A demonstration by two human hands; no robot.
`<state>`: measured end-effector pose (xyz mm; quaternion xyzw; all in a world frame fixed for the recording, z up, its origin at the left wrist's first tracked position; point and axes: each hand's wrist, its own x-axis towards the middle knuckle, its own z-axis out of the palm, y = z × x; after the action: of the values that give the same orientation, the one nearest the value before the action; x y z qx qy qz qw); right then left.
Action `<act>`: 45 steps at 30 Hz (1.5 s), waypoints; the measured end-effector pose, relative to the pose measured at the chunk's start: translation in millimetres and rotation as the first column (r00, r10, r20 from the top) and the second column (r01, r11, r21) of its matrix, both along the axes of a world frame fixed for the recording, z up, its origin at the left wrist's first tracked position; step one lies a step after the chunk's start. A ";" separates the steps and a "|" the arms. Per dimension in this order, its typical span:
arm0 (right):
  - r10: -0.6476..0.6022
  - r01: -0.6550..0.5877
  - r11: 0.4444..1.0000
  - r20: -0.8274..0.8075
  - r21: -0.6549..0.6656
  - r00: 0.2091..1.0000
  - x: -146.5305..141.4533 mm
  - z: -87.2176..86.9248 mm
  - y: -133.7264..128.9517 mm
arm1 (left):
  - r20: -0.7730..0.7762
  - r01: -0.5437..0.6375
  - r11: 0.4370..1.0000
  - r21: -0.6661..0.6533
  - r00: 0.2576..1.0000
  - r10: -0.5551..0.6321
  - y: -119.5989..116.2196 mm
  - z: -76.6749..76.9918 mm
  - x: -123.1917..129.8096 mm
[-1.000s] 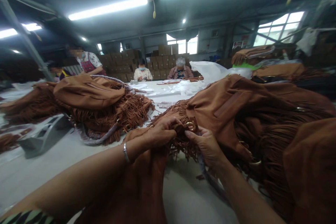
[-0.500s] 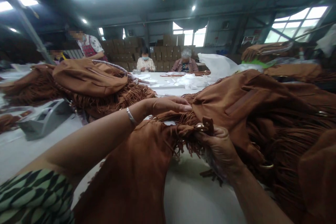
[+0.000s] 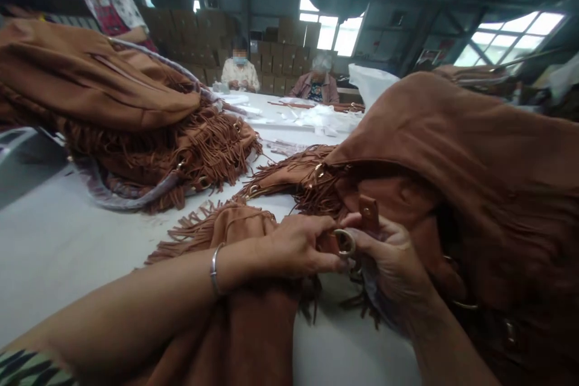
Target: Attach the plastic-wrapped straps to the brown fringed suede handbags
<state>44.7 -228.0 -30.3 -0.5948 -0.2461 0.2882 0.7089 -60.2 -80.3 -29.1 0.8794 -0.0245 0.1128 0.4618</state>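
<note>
A brown suede bag [image 3: 266,319] with fringe lies in front of me, its near part hidden under my left forearm. My left hand [image 3: 294,247] is closed, thumb and fingers pinching a short brown tab [image 3: 329,243] at the bag's edge. Beside those fingertips is a round metal ring [image 3: 345,242]. My right hand [image 3: 389,250] is closed around a bag strap [image 3: 373,289] wrapped in clear plastic, with its thumb at the ring. The strap's brown end with a metal snap [image 3: 368,211] sticks up above the right thumb.
More brown fringed bags are heaped on the right [image 3: 474,132] and on the left [image 3: 104,78]. White wrapping [image 3: 323,117] lies farther back on the white table [image 3: 104,241]. Several co-workers are across and to the left, with stacked cartons [image 3: 280,60] behind.
My left hand has come down from above the bag and closed on the tab by the ring. My right hand still holds the strap. The camera view has tilted down and shifted.
</note>
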 end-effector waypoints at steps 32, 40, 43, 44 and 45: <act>-0.047 0.047 0.998 0.021 -0.032 0.999 -11.9 -8.6 10.8 | 0.005 -0.045 0.999 -0.021 0.999 0.045 5.3 -4.2 6.9; 0.085 -0.083 0.996 -0.165 0.020 0.983 -9.0 -6.7 9.8 | 0.078 -0.090 0.992 0.088 0.993 0.083 1.9 -4.2 5.5; 0.137 -0.139 0.990 -0.211 0.003 0.968 -8.8 -1.9 8.5 | 0.124 -0.107 0.981 0.159 0.988 0.087 -0.5 -3.2 3.4; 0.151 -0.157 0.988 -0.224 -0.009 0.963 -8.6 -0.4 7.6 | 0.131 -0.117 0.976 0.186 0.987 0.094 -1.4 -3.0 2.5; 0.164 -0.174 0.985 -0.237 -0.021 0.958 -8.0 1.0 6.3 | 0.137 -0.126 0.969 0.212 0.986 0.098 -2.2 -2.8 1.5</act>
<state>36.7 -221.6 -29.2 -0.5481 -0.2044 0.4209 0.6933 -58.8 -82.5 -31.9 0.9163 -0.0158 0.1902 0.3521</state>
